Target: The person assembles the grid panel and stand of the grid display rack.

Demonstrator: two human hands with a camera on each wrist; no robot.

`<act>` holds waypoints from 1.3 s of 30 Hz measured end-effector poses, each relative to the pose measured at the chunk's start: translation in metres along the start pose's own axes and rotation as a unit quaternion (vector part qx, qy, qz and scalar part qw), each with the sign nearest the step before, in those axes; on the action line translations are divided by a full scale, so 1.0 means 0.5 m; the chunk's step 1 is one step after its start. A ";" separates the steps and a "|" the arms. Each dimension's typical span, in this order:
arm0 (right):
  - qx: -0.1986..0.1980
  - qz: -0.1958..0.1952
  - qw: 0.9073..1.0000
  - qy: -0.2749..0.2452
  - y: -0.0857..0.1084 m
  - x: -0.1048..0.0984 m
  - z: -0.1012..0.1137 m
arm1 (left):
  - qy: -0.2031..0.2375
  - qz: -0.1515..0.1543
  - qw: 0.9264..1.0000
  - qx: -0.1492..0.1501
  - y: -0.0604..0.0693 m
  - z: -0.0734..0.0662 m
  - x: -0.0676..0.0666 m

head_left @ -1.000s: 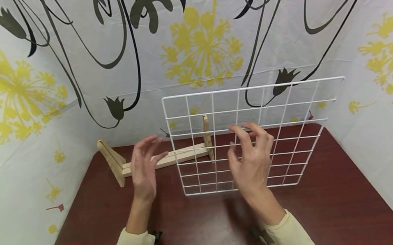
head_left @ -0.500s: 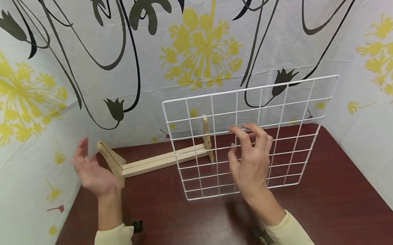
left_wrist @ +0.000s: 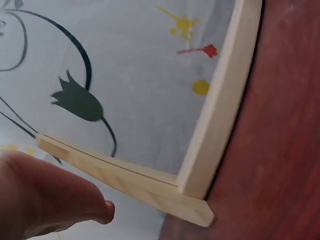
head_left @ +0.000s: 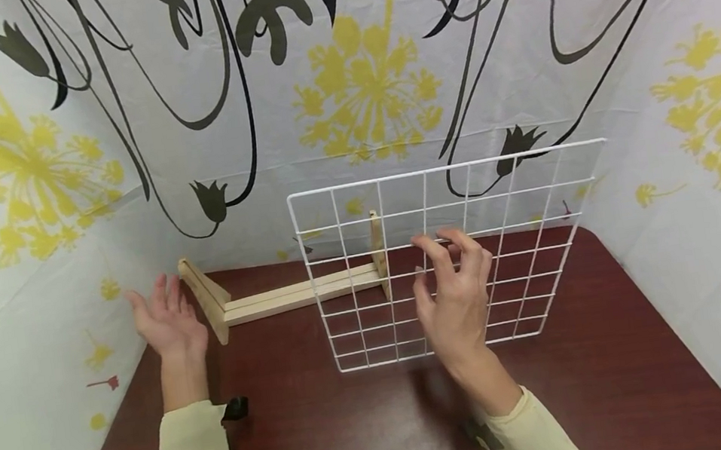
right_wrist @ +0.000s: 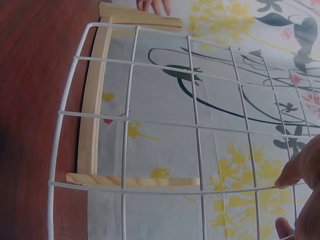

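Note:
In the head view the right hand [head_left: 455, 300] pinches a wire near the middle of a white wire grid [head_left: 361, 331], which stands tilted on the table. The wooden stand [head_left: 288, 300], a crossbar with an upright at each end, lies behind the grid's left part. Beside its left upright the left hand [head_left: 170, 322] is raised, palm up, fingers relaxed, holding nothing. The left wrist view shows part of that hand [left_wrist: 50, 197] near the upright [left_wrist: 150, 192]. In the right wrist view, fingertips [right_wrist: 290, 175] touch a grid wire.
The dark red table [head_left: 334, 441] spreads out below the hands. Patterned cloth [head_left: 200, 147] hangs behind and at both sides, close to the table's edges. Small dark pieces sit at both wrists.
The left hand has moved left from beside the grid to the stand's left end and turned palm up. The grid has shifted slightly left and turned a little, still in the right hand.

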State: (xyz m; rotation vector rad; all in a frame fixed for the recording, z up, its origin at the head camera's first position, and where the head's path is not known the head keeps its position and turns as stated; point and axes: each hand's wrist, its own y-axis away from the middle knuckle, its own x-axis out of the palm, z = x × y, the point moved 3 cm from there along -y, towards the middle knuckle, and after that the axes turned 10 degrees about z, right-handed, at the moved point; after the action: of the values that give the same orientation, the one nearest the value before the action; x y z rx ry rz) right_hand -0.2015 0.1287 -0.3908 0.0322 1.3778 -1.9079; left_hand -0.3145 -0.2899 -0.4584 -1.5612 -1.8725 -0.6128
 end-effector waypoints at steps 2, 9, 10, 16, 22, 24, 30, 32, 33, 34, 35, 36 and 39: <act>-0.001 0.006 1.000 0.002 0.003 0.001 0.001 | 0.004 0.000 1.000 -0.019 -0.011 0.009 -0.013; -0.002 0.010 1.000 0.001 0.010 0.002 0.001 | -0.068 0.019 0.997 -0.016 -0.050 0.036 -0.029; -0.002 0.011 1.000 0.001 0.011 0.002 0.000 | -0.078 0.021 0.997 -0.018 -0.052 0.038 -0.031; -0.004 0.014 1.000 0.003 0.017 0.003 -0.002 | -0.099 0.022 0.995 -0.019 -0.060 0.055 -0.033; -0.001 0.014 1.000 0.008 0.022 0.000 -0.004 | -0.068 0.010 0.998 0.015 -0.069 0.067 -0.028; -0.002 0.014 1.000 0.007 0.023 -0.002 -0.005 | -0.055 0.007 0.998 0.033 -0.072 0.068 -0.027; -0.010 0.014 1.000 -0.015 0.021 -0.011 -0.005 | -0.078 0.003 0.995 0.060 -0.072 0.061 -0.026; -0.012 0.011 1.000 -0.018 0.020 -0.014 -0.004 | -0.092 0.006 0.994 0.059 -0.069 0.058 -0.025; -0.013 0.010 1.000 -0.018 0.019 -0.015 -0.004 | -0.098 0.007 0.993 0.059 -0.068 0.057 -0.024; -0.015 0.008 1.000 -0.019 0.018 -0.016 -0.003 | -0.104 0.008 0.993 0.057 -0.066 0.057 -0.023; -0.017 0.007 1.000 -0.019 0.018 -0.017 -0.003 | -0.109 0.005 0.993 0.055 -0.066 0.057 -0.022; -0.019 0.006 1.000 -0.018 0.017 -0.017 -0.003 | -0.120 -0.002 0.991 0.051 -0.065 0.057 -0.022; -0.022 -0.002 1.000 -0.016 0.014 -0.021 -0.004 | -0.150 -0.023 0.988 0.040 -0.069 0.064 -0.019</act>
State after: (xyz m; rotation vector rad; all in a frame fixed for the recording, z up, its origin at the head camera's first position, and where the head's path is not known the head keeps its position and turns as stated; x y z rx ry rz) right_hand -0.1907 0.1356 -0.3926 -0.0217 1.3992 -1.8722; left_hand -0.3524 -0.2812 -0.4862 -1.6333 -2.1302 -0.3293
